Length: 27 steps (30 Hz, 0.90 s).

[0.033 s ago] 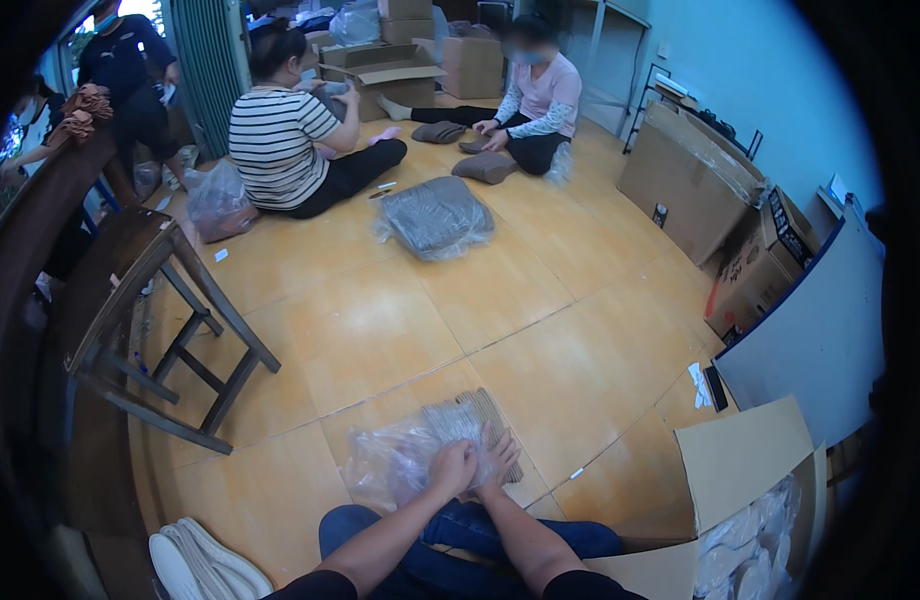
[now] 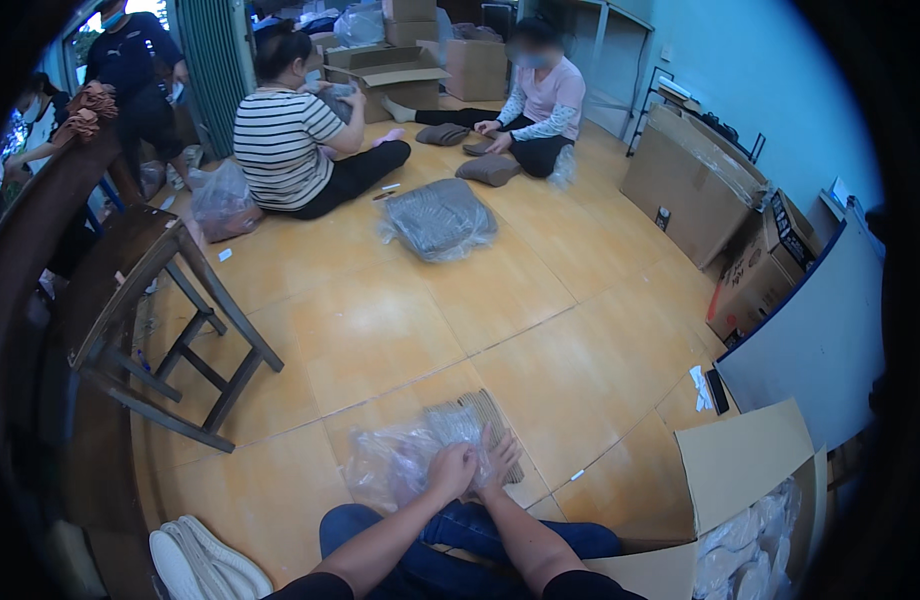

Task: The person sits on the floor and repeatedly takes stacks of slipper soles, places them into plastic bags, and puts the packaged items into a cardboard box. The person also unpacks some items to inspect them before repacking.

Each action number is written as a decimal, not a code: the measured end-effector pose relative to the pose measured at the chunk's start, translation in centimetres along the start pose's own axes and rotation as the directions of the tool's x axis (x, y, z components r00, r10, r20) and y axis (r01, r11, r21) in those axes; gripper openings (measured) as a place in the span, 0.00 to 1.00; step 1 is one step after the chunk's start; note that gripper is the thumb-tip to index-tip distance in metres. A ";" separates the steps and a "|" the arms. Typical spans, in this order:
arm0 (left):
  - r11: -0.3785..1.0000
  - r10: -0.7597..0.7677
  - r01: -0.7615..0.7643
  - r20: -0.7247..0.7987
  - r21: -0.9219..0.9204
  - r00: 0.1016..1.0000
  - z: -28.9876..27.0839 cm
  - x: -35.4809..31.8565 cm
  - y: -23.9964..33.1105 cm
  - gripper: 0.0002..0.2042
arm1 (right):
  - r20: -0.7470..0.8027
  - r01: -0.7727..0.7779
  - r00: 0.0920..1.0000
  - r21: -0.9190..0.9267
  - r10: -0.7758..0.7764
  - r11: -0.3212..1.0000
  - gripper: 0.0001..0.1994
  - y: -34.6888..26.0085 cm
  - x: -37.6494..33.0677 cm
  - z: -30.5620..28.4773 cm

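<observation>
On the floor before my crossed legs lies a row of thin, flat grey-brown pieces [image 2: 473, 408], partly covered by a clear plastic bag [image 2: 385, 462]. Their exact kind is too small to make out. My left hand [image 2: 453, 470] is closed in a fist on the plastic, at the near side of the row. Right beside it, my right hand [image 2: 500, 460] rests with fingers stretched out over the right end of the pieces. The loose part of the bag spreads to the left, with something pinkish showing through.
An open cardboard box [image 2: 745, 455] of plastic-wrapped items stands at my right. White shoes [image 2: 205, 560] lie at lower left, below a wooden stool [image 2: 170, 330]. Ahead is a wrapped grey bundle [image 2: 440, 218]; beyond it two people sit handling grey-brown pieces. More boxes [image 2: 685, 185] line the right wall.
</observation>
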<state>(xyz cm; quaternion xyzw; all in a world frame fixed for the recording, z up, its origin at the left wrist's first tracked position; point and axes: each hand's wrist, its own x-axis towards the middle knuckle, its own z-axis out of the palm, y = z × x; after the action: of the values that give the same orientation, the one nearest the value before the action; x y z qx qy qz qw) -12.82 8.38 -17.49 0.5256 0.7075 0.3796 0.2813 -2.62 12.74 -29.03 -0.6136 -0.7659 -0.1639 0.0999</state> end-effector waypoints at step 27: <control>0.932 0.196 -0.076 -0.319 0.354 0.927 -20.9 -11.3 4.9 0.13 | 0.660 -0.494 0.711 0.222 -0.244 -0.841 0.39 9.2 -1.9 -17.3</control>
<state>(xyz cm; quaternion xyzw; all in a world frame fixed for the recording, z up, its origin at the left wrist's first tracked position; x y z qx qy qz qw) -23.60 -6.66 -1.88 0.5385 0.7614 0.3597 0.0306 5.96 6.32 -12.48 -0.3084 -0.1211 0.8177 0.4707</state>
